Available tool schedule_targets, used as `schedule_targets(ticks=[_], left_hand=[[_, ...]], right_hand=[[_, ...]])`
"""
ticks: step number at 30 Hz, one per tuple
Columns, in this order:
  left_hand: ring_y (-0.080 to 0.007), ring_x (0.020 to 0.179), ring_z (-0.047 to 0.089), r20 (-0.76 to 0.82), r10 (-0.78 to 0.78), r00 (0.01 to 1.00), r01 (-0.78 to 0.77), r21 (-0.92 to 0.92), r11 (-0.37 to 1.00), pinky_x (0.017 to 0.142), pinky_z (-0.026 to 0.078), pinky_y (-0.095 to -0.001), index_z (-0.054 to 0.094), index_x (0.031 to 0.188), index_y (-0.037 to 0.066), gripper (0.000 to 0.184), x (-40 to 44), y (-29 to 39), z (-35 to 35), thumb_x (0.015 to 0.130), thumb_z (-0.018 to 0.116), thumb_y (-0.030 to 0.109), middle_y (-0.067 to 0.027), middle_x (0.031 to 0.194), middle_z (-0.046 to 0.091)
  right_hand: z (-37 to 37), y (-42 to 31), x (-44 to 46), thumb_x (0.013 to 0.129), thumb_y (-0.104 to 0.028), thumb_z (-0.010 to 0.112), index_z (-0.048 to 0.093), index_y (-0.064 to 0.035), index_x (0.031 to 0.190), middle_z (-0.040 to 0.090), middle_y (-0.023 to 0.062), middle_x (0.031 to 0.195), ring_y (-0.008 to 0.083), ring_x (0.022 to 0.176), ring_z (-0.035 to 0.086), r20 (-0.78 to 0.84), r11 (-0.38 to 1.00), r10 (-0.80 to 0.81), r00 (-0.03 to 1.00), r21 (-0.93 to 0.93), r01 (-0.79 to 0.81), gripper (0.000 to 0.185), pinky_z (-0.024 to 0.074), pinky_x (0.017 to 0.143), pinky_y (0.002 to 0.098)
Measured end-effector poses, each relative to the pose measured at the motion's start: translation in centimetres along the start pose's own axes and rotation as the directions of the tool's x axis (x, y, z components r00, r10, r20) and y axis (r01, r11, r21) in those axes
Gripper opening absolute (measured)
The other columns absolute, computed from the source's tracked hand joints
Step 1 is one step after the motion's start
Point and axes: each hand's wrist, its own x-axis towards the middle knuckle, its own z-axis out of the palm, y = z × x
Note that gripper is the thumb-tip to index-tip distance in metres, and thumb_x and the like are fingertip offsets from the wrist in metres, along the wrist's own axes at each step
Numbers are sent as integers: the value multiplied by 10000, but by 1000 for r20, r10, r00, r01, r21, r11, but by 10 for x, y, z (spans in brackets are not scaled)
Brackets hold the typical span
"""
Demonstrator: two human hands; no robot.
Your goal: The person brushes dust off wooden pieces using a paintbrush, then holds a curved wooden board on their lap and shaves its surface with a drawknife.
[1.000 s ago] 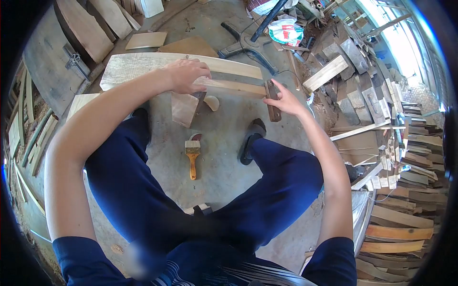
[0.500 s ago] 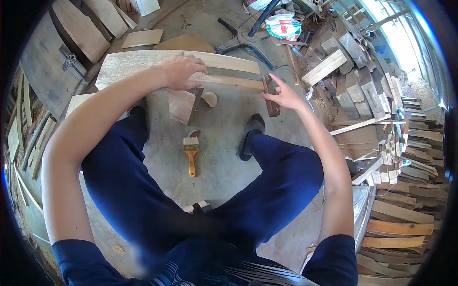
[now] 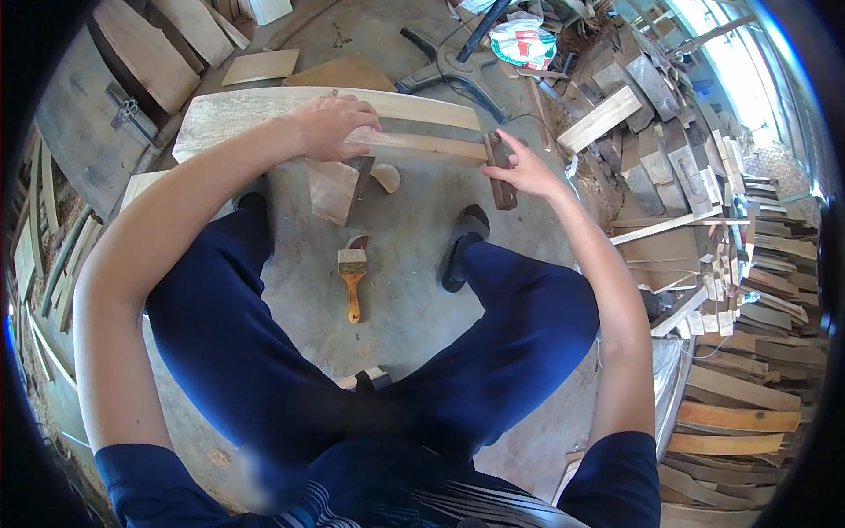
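A pale wooden board (image 3: 224, 119) lies across in front of me, with two light strips running to the right and a grey gap between them. My left hand (image 3: 330, 128) lies over its middle, fingers bent around the wood. At the right end, a dark brown wooden block (image 3: 504, 192) stands crosswise against the strip ends. My right hand (image 3: 526, 169) grips this block, with thumb and index finger spread along it; the other fingers are partly hidden. Beneath the board is a wooden support block (image 3: 331, 194).
A paintbrush (image 3: 352, 286) with a yellow handle lies on the floor between my feet. Stacked wood pieces (image 3: 656, 167) line the right side. Beyond the board are a dark metal stand base (image 3: 449, 70) and a white printed bag (image 3: 524, 46). Large planks (image 3: 145, 57) lean at upper left.
The view has shifted very slightly. Both hands keep their places on the board and the dark block; the right index finger sits a little higher along the block.
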Motion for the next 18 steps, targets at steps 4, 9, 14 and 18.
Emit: schedule_targets(ticks=[4, 9, 14, 18], left_hand=[[-300, 1301, 530, 2, 10, 1000, -10, -2, 1000, 1113, 410, -469, 631, 1253, 169, 383, 0, 0, -1, 934, 674, 376, -67, 1331, 597], [-304, 1294, 534, -19, 18, 1000, -18, -1, 1000, 1108, 413, -469, 629, 1251, 169, 382, -1, -1, 1, 926, 681, 362, -73, 1327, 599], [-315, 1262, 555, -71, 31, 997, -32, -17, 999, 1097, 419, -466, 637, 1231, 161, 362, -3, -4, 6, 917, 682, 335, -79, 1312, 612], [-316, 1214, 587, -99, 56, 994, -60, -33, 998, 1076, 430, -465, 662, 1178, 146, 309, -3, -3, 3, 912, 677, 304, -88, 1244, 649]], right_hand=[[-1, -1, 0, 845, -346, 821, 198, -129, 1631, 576, 29, 702, 102, 607, 535, 16, 1000, 5, 1000, 11, -6, 1026, 410, 517, 297], [1, 2, 0, 850, -354, 819, 135, -132, 1641, 610, 61, 724, 112, 604, 557, -43, 998, -55, 998, -33, 54, 1069, 432, 510, 307], [-5, 7, 3, 785, -492, 832, 120, -106, 1638, 649, 311, 1234, 352, 1041, 697, -26, 994, 36, 999, -102, -39, 1176, 520, 952, 418], [-11, -3, -3, 793, -481, 834, 111, -97, 1638, 644, 325, 1225, 322, 990, 708, 38, 995, 82, 996, -51, -80, 1177, 533, 912, 392]])
